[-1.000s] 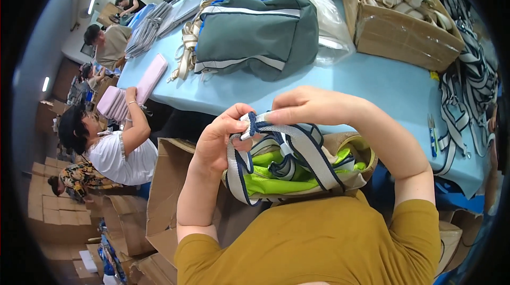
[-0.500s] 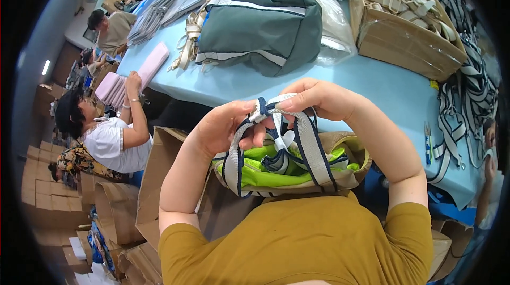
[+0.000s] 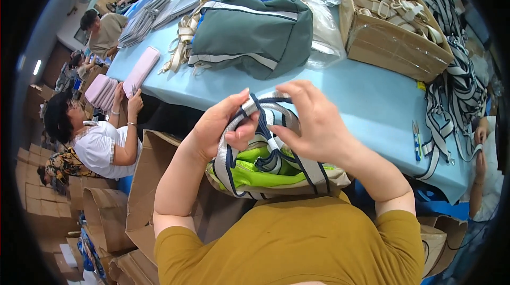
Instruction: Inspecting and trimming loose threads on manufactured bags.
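My left hand (image 3: pixel 215 131) pinches a white webbing strap with navy edges (image 3: pixel 248 105) at a folded join. My right hand (image 3: pixel 313 117) has its fingers apart and curved, the fingertips at the far part of the strap loop. Below my hands lies a beige bag with a bright green lining (image 3: pixel 247 172), more striped straps bunched inside it. It sits at my body, in front of an open cardboard box (image 3: pixel 146 178).
A blue-covered table (image 3: pixel 366 109) holds a grey-green bag (image 3: pixel 244 35), a box of beige straps (image 3: pixel 398 53), striped webbing (image 3: pixel 449 104) and snips (image 3: pixel 416 141). At left a co-worker (image 3: pixel 101 144) handles pink padded pieces (image 3: pixel 141 69); another person's hands (image 3: pixel 481 136) hold webbing at right.
My right hand has loosened from the strap join and spread its fingers; my left hand has turned slightly, still gripping it. The left co-worker's hands have moved lower.
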`<state>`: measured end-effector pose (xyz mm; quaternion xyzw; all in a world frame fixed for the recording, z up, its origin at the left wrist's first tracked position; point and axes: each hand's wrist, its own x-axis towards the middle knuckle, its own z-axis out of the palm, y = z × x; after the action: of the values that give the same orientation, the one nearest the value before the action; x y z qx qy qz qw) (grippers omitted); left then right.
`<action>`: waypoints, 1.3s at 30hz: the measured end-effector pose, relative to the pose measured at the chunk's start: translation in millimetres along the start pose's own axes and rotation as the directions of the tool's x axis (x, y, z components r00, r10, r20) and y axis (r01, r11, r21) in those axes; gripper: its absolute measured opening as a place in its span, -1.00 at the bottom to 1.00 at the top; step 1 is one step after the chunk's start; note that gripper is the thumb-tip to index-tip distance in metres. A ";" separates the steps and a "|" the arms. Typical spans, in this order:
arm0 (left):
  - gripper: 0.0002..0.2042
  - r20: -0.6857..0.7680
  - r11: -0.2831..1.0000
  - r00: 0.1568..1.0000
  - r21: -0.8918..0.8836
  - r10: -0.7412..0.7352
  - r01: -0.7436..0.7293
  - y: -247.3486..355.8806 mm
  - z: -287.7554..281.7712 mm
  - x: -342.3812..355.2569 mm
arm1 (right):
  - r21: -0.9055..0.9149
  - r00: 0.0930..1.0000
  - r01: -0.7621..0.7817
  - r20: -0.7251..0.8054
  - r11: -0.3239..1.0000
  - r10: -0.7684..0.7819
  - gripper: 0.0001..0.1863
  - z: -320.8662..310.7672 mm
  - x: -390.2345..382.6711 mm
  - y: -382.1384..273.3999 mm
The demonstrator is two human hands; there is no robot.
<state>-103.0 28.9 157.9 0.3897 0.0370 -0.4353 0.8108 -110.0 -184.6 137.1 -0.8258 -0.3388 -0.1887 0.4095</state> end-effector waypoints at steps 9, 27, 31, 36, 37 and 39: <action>-0.74 -0.078 0.408 0.910 0.907 0.408 -0.105 -2.8 15.5 -13.2 | 0.520 0.637 -0.753 0.731 0.404 0.245 -0.76 -17.2 7.6 29.3; -0.74 0.020 0.951 0.982 0.248 0.187 -0.186 -17.8 24.0 31.0 | -0.237 0.653 -0.757 -0.283 0.609 0.702 -0.77 -174.5 -111.8 73.4; -0.73 -0.021 0.950 0.979 0.247 0.203 -0.192 -15.0 23.9 41.3 | -0.337 0.465 -0.865 -0.253 0.373 0.849 -0.74 -209.2 -160.6 80.6; -0.75 -0.013 0.837 0.976 0.516 0.218 -0.180 -10.0 26.3 56.3 | -0.645 0.448 -0.742 -0.277 0.181 0.850 -0.58 -184.2 -190.2 100.6; -0.74 -0.034 0.828 0.976 0.536 0.213 -0.162 -10.1 30.1 62.1 | -0.679 0.342 -0.732 -0.286 0.062 0.895 -0.57 -182.8 -195.8 108.7; -0.73 -0.026 0.823 0.981 0.550 0.190 -0.145 -7.8 33.0 64.2 | -0.617 0.355 -0.786 -0.406 0.033 0.842 -0.63 -175.0 -207.4 123.3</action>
<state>-78.2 -39.0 150.5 0.6229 -0.0907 -0.3389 0.6993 -173.0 -463.0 51.2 -0.9563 0.2865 -0.0108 0.0569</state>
